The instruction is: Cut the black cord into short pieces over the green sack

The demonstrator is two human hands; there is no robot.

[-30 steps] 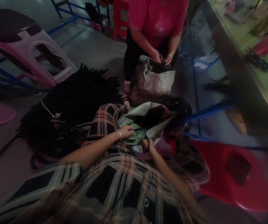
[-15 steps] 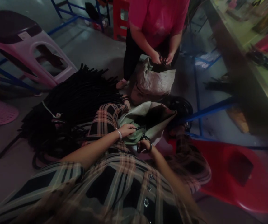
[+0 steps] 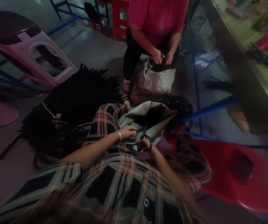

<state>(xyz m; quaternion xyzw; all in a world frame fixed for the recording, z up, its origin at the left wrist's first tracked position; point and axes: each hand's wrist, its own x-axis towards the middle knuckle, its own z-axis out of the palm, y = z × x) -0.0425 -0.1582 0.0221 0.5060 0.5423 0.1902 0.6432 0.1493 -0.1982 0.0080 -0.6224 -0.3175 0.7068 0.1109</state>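
Observation:
My left hand (image 3: 127, 132), with a bracelet at the wrist, pinches a thin black cord (image 3: 139, 129) that sticks out to the right. My right hand (image 3: 144, 144) is closed around a pair of scissors with dark loop handles (image 3: 150, 145). The scissor blades point away from me, close to the cord's free end; contact between them is too dim to tell. Both hands are over the near rim of an open pale sack (image 3: 134, 111) between my knees. The sack's inside is dark.
A large bundle of black cords (image 3: 84, 90) lies on the floor at left, beside a pink-and-dark stool (image 3: 52, 62). Opposite me, a co-worker in a pink shirt (image 3: 158, 18) bends over another sack (image 3: 158, 82). A red stool (image 3: 220, 174) and a table (image 3: 248, 59) are at right.
My left hand has shifted slightly right, and the cord's end now reaches nearer the scissor blades. The co-worker's hands have come closer together.

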